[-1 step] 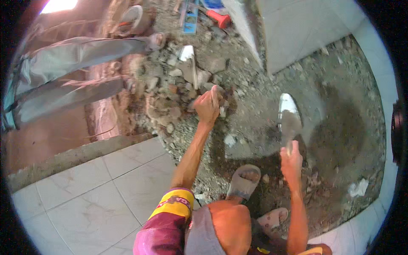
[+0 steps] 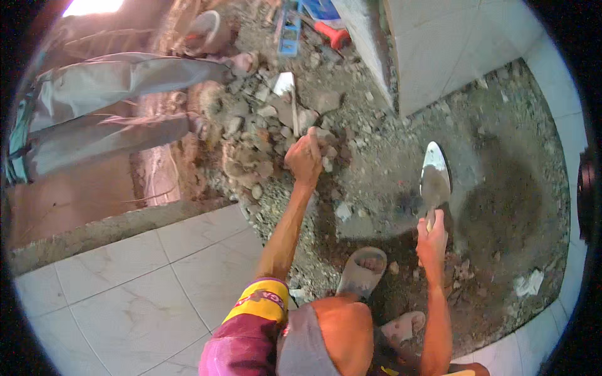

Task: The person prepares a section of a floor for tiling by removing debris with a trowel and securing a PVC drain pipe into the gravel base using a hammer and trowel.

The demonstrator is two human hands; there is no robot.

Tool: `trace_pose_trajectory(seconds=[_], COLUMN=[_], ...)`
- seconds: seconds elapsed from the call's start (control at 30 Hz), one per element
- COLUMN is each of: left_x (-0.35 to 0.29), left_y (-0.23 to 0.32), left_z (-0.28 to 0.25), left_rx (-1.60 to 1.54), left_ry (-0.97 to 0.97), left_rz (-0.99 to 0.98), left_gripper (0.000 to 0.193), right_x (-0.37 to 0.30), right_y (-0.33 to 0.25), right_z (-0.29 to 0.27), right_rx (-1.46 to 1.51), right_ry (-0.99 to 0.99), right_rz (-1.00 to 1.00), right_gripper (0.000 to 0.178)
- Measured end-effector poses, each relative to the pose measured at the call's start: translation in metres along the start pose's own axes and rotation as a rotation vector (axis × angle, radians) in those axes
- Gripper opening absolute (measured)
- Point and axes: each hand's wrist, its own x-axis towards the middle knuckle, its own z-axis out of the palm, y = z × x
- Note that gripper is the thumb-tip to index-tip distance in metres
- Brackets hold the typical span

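My right hand (image 2: 431,244) is wrapped round the handle of a pointed trowel (image 2: 435,172). The blade is bright at its tip, smeared with grey-brown dirt nearer the handle, and over the dirt floor. My left hand (image 2: 303,156) is closed, a finger or thumb sticking up, beside a heap of broken stones (image 2: 266,135). Whatever its fingers may hold is hidden. Just beyond it lies a thin stick-like piece (image 2: 295,113) with a flat white piece (image 2: 284,83) at its far end. I cannot tell whether my hand touches it.
A person's grey-trousered legs (image 2: 125,81) stretch in from the left. At the back are a bucket (image 2: 210,30), a blue tool (image 2: 288,31) and a red-handled tool (image 2: 332,34). White tiles (image 2: 119,276) lie at left; a tiled block (image 2: 439,50) stands at back right. My sandalled foot (image 2: 364,266) is below.
The whole view has shifted slightly. Against the ground, my left hand is a little closer to the stick-like piece. The trowel in my right hand has moved slightly and looks sharper.
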Motion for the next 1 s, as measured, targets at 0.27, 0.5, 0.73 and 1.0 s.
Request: trace_pose_trajectory(seconds=[0.27, 0.5, 0.73, 1.0], left_x=[-0.018, -0.066, -0.103, -0.083], left_y=[0.098, 0.312, 0.363, 0.388], left_z=[-0.111, -0.301, -0.28, -0.253], left_rx=[-0.343, -0.744, -0.15, -0.163], left_ry=[-0.121, -0.359, -0.2, -0.113], left_rz=[-0.297, -0.336, 0.124, 0.215], left_gripper=[0.029, 0.04, 0.057, 0.049], right_x=[0.034, 0.047, 0.017, 0.013], right_y=[0.064, 0.067, 0.092, 0.074], right_z=[-0.013, 0.003, -0.039, -0.083], right_rx=[-0.545, -0.272, -0.259, -0.29], right_ry=[-0.13, -0.06, 0.007, -0.087], right_rz=[-0.541, -0.295, -0.165, -0.066], right_gripper=[0.031, 0.025, 0.03, 0.041])
